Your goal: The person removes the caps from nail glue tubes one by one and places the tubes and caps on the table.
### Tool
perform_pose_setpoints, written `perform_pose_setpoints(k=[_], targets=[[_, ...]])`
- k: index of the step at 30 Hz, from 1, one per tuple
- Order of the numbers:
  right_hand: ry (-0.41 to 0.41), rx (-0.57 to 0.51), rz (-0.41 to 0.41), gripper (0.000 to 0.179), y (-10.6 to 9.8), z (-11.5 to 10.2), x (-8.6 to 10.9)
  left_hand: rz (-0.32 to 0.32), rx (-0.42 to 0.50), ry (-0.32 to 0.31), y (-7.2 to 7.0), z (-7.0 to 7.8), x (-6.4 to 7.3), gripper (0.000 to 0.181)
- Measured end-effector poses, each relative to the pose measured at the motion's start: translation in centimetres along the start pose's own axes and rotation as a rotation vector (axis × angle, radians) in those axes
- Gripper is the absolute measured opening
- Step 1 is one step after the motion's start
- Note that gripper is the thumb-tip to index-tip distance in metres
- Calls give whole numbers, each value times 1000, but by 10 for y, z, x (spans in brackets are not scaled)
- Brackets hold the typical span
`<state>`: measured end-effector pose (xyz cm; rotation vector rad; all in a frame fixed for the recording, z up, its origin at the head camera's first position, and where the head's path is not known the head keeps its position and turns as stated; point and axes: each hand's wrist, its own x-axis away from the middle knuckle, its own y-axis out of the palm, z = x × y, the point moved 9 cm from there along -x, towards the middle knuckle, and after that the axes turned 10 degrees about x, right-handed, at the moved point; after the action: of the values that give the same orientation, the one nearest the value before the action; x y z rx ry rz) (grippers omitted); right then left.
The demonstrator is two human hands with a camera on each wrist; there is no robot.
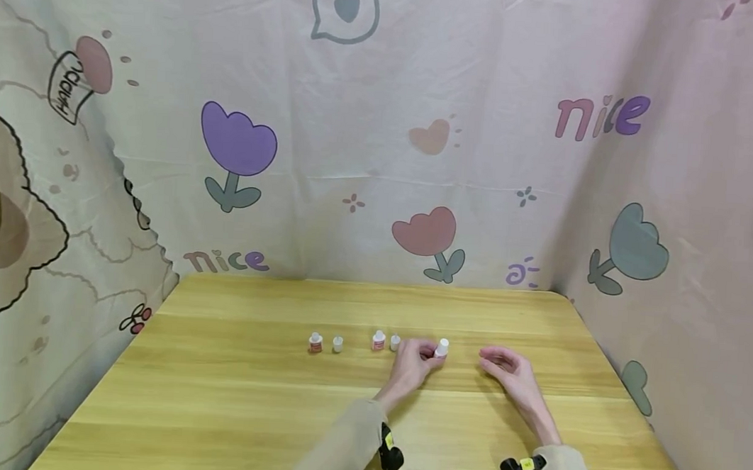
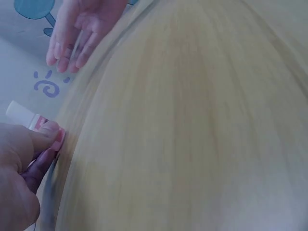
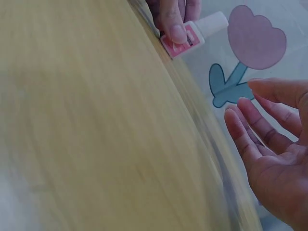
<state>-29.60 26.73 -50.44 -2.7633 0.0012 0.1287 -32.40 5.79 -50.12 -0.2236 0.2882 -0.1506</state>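
Currently, the left hand (image 1: 410,368) pinches a pink-labelled white bottle (image 3: 192,38) between thumb and fingers. The bottle is nearly upright over the wooden table (image 1: 214,397), to the right of the other items; whether its base touches the surface cannot be told. Its tall white cap (image 3: 212,24) is in place. The right hand (image 1: 515,376) is apart from the bottle, fingers spread and slightly bent, holding nothing.

Status by unit, left to right:

1. First bottle (image 1: 315,343): upright, apparently uncapped; what appears to be its loose cap (image 1: 337,344) stands just beside it, to the right.
2. Second bottle (image 1: 379,341): upright, apparently uncapped; a similar loose cap (image 1: 395,342) stands near it, beside the left hand.
3. Held bottle: capped.

Judged as uncapping, two units are complete and one remains. Judged as recapping, the count reverses; the layout alone does not settle which applies.
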Motion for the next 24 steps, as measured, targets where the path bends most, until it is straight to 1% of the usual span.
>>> perform_pose_setpoints(k=[2, 7, 10, 14, 16, 19, 24], targets=[[-8, 8, -5, 36, 3, -2, -1, -29, 10, 2, -4, -1, 3, 11], [-37, 27, -37, 35, 13, -7, -4, -62, 25, 2, -17, -2, 14, 13], [-30, 21, -54, 34, 21, -8, -5, -84, 33, 16, -26, -2, 21, 14], [-25, 20, -88, 33, 33, -11, -4, -155, 38, 9, -35, -4, 30, 13], [-36, 31, -108, 33, 39, -14, -3, -192, 39, 0, -41, -7, 33, 13], [-54, 37, -145, 33, 50, -20, -2, -232, 50, -2, -50, -10, 36, 14], [-70, 23, -189, 35, 64, -30, -1, -263, 35, 20, -64, -12, 37, 18]])
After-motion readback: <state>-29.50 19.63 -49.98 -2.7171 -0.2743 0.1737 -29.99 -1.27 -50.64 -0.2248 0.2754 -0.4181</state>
